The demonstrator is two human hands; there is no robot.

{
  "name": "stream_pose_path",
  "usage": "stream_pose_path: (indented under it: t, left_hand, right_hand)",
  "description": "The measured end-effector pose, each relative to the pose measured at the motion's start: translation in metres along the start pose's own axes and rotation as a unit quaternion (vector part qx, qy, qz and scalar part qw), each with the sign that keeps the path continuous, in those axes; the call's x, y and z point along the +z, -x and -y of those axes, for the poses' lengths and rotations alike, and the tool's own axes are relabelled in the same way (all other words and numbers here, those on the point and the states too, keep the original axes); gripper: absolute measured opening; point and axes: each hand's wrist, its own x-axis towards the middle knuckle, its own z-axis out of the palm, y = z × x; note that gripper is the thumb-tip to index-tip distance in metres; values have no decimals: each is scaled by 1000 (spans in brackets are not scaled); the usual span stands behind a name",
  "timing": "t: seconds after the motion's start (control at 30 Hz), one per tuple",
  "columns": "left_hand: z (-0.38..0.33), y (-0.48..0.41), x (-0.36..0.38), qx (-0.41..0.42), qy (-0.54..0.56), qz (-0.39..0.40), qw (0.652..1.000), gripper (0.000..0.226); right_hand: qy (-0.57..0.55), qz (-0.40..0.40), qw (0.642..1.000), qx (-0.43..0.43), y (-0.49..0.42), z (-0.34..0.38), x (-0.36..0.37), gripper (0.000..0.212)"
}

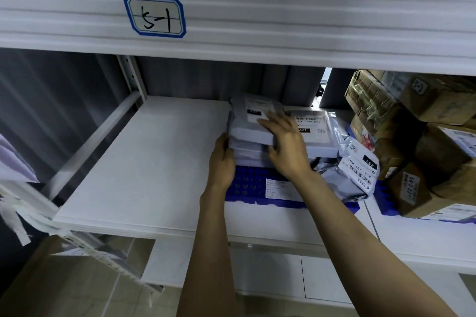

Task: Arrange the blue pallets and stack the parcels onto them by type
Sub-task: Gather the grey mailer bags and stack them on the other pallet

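A blue pallet [253, 185] lies on the white shelf [144, 162], with a stack of flat grey mailer parcels [251, 123] on it. My left hand [221, 159] holds the left edge of the stack, fingers curled against its side. My right hand [286, 144] lies on the top parcel with fingers spread and the thumb hooked round its front right corner. More grey mailers [314, 131] lie to the right, and a loose grey bag [355, 170] leans at the pallet's right end. A second blue pallet [383, 201] carries brown cardboard boxes [422, 141].
The shelf's left half is bare white board. A thick white beam above carries a blue-bordered label [155, 16] reading 5-1. A grey perforated upright [131, 77] stands at the back left. Below the shelf are a white panel and tiled floor.
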Motion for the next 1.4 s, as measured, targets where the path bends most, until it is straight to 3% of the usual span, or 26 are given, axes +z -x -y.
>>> stream_pose_path:
  t: [0.13, 0.2, 0.33, 0.6, 1.0, 1.17, 1.4]
  left_hand:
    - [-2, -9, -6, -48, 77, -34, 995, 38]
    - [-4, -12, -8, -82, 114, -25, 990, 42]
    - [0, -9, -7, -75, 73, 16, 994, 50]
    - [-3, -7, 3, -52, 56, 13, 997, 50]
    - [-12, -14, 12, -51, 49, -31, 997, 41]
    - [-15, -3, 16, -9, 52, -67, 996, 39]
    - [-16, -10, 20, -20, 47, -65, 997, 36]
  right_hand:
    - [15, 99, 994, 32, 3, 5, 2, 60]
    - [-23, 88, 994, 66, 4, 7, 4, 59]
    - [-147, 27, 974, 173, -2, 7, 9, 58]
    - [-238, 46, 932, 270, -19, 2, 15, 59]
    - [-178, 80, 947, 256, -33, 4, 15, 53]
    - [-191, 70, 941, 270, -33, 3, 12, 56]
    - [-188, 97, 936, 281, -33, 7, 8, 58]
